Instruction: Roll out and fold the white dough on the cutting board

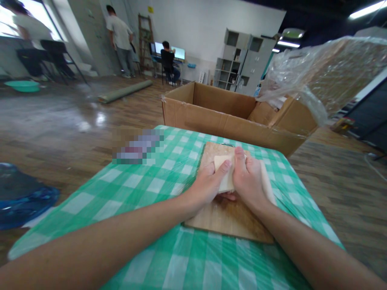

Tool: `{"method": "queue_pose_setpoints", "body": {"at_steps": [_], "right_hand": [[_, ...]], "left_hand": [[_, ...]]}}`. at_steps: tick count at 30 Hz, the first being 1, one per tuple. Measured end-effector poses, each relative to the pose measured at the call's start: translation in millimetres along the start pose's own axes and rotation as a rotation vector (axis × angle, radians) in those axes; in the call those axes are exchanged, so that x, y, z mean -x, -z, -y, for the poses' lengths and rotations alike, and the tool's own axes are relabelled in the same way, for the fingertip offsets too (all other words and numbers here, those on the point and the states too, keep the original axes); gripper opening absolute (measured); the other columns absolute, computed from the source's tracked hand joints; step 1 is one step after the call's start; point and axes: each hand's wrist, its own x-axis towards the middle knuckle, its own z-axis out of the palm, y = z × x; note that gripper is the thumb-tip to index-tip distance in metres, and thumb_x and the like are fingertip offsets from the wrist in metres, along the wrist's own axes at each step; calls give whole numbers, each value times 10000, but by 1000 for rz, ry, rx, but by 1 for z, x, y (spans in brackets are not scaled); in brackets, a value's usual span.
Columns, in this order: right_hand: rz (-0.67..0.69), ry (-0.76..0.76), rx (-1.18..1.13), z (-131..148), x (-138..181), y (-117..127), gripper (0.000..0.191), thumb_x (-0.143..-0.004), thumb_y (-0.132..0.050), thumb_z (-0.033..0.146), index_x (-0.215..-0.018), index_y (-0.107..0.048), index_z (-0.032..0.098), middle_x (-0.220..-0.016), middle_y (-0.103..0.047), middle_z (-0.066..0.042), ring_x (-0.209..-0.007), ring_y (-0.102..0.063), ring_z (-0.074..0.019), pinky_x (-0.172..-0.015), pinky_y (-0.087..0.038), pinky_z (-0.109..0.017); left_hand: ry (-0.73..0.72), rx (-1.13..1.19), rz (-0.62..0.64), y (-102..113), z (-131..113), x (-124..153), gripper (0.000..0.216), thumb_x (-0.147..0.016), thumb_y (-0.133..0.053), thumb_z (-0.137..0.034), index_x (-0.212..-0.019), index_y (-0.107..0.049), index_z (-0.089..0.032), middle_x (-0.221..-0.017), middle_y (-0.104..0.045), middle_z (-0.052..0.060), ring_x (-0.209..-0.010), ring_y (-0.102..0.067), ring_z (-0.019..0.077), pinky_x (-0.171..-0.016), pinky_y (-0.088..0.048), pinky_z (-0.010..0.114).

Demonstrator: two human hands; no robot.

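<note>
Over a wooden cutting board (232, 221), both my hands grip one pale cream, dough-like piece (227, 182) with flat faces. My left hand (205, 185) holds its left side, thumb laid across the front. The right side is in my right hand (249, 179), whose thumb points up along the edge. Some fingers are hidden behind the piece. Another pale, long strip (266, 177) shows just right of my right hand, partly covered by it; its kind is unclear.
A green checked tablecloth (145, 197) under clear plastic covers the table. A blurred-out object (137, 147) lies at its left edge. Beyond stands a big open cardboard box (211, 114), with plastic-wrapped material (338, 76) at right. Several people are in the background.
</note>
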Motion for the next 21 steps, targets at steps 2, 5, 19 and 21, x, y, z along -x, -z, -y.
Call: {"method": "queue_pose_setpoints", "body": {"at_steps": [2, 5, 19, 21], "right_hand": [[26, -101, -139, -2, 1, -3, 611, -1013, -400, 719, -684, -557, 229, -537, -594, -10, -434, -559, -151, -361, -357, -250], [202, -233, -278, -3, 4, -4, 604, -979, -422, 765, -730, -569, 234, -497, -587, 7, -351, -534, -151, -298, -359, -246], [127, -78, -166, -9, 3, 1, 518, -1000, -486, 674, -872, -664, 205, -661, -665, -30, -521, -587, -162, -403, -422, -248], [78, -74, -186, -7, 3, 4, 498, -984, -518, 670, -936, -679, 201, -703, -677, -27, -533, -594, -159, -408, -449, -243]], "left_hand": [[-31, -106, -17, 4, 3, 2, 513, -937, -610, -673, -1131, -637, -199, -678, -706, 25, -522, -686, 179, -486, -572, 271], [-73, -253, -32, 12, 4, 3, 556, -937, -566, -720, -1073, -634, -185, -525, -637, 0, -366, -600, 152, -329, -408, 193], [-34, -67, -44, 16, -9, -1, 452, -867, -784, -537, -1038, -637, -145, -555, -570, -67, -356, -453, 61, -359, -401, 184], [-48, 56, -13, 20, -7, -5, 415, -811, -865, -439, -981, -669, -115, -660, -633, -25, -458, -518, 47, -442, -452, 171]]}}
